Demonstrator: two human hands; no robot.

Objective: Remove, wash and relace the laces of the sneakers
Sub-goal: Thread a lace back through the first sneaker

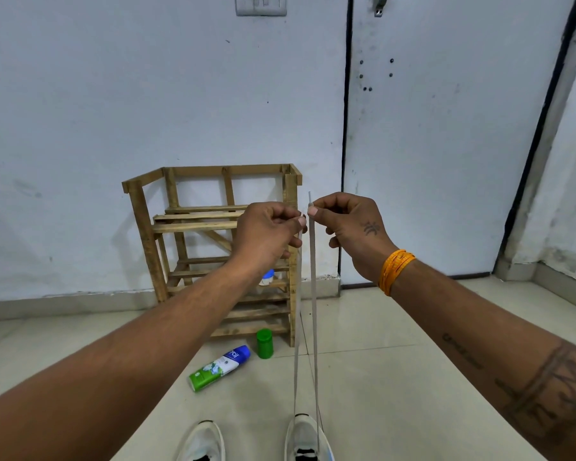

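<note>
Lace (314,311): long axis near vertical, two pale strands side by side, running from the right sneaker up to the hands; tip above the right thumb pointing straight up.
Lace, right strand: pulled taut, from between the right finger and thumb down to the shoe's eyelet area.
Lace, left strand: below the left hand, partly behind its fingers; upper end hard to make out, probably pinched there.
Right hand (350,229): raised at arm's length, back toward the camera, thumb and forefinger pinching the lace just under its tip, other fingers curled in.
Left hand (268,232): level with the right, nearly touching it thumb to thumb, fingers curled, pinching the second strand.
Forearms: both stretched forward and converging; orange thread band (394,269) at the right wrist.
Right sneaker (308,439): white, directly beneath the hands, toe away from the wearer.
Left sneaker (203,442): white, beneath the left forearm.
Wooden rack (167,227): behind the left hand, against the wall.
Green jar (264,343): below the left hand, at the rack's foot.
Spray can (218,368): lying beside the jar, under the left forearm.
</note>
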